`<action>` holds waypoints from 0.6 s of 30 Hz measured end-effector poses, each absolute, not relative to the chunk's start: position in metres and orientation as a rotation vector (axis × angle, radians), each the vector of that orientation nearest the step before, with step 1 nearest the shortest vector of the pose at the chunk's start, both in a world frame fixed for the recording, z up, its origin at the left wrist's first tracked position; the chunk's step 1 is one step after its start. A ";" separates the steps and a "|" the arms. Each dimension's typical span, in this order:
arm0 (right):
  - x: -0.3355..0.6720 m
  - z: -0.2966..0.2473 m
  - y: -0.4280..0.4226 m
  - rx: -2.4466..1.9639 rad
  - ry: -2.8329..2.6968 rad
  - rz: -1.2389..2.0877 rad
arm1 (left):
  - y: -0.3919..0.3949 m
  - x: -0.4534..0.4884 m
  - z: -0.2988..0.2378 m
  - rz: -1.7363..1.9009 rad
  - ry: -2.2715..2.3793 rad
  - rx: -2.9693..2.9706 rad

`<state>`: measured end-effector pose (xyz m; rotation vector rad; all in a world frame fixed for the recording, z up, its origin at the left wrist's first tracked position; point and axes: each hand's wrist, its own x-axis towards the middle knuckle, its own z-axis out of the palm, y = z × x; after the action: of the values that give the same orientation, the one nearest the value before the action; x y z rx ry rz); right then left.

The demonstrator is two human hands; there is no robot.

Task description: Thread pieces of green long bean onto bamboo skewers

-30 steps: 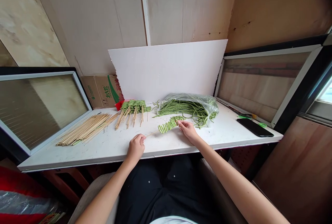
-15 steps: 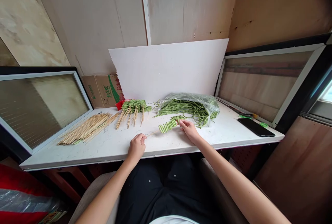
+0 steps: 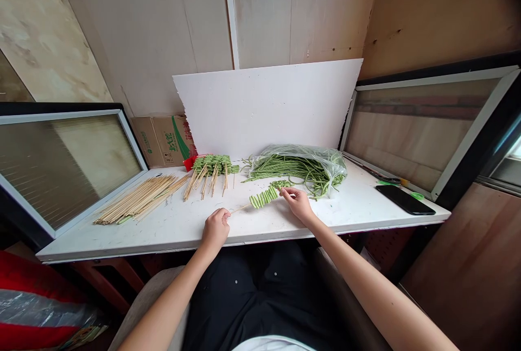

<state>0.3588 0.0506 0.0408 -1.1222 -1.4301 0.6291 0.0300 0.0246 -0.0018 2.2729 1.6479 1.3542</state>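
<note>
Near the front of the white table, my left hand [image 3: 215, 228] is closed round the blunt end of a bamboo skewer [image 3: 241, 208]. A long green bean [image 3: 264, 197] is threaded along the skewer in tight zigzag folds. At the far end of these folds, my right hand [image 3: 298, 204] pinches the bean with thumb and fingers; the skewer's tip is hidden there. Just behind lies a small heap of bean trimmings [image 3: 280, 183]. Further back, many loose long beans spill from a clear plastic bag [image 3: 325, 157].
Bean-laden skewers [image 3: 211, 164] are stacked at back left, beside a spread of bare skewers [image 3: 138, 199]. A cardboard box [image 3: 163, 142] stands behind them. A white board [image 3: 264, 107] leans at the back. At right lie a black phone [image 3: 405, 199] and a green-handled tool [image 3: 417, 196].
The view has shifted slightly. Both hands keep their grip on the skewer and bean, with hardly any movement of either.
</note>
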 end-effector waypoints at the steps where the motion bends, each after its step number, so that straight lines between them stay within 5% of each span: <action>1: 0.359 0.041 0.051 -1.121 -1.428 0.629 | 0.025 0.030 -0.002 1.352 1.652 2.271; 18: 0.358 0.043 0.049 -1.105 -1.452 0.602 | 0.025 0.029 -0.001 1.294 1.653 2.279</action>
<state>0.3576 0.0492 0.0429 -1.1055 -1.4518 0.6024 0.0292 0.0245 -0.0008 2.2787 1.6528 1.2941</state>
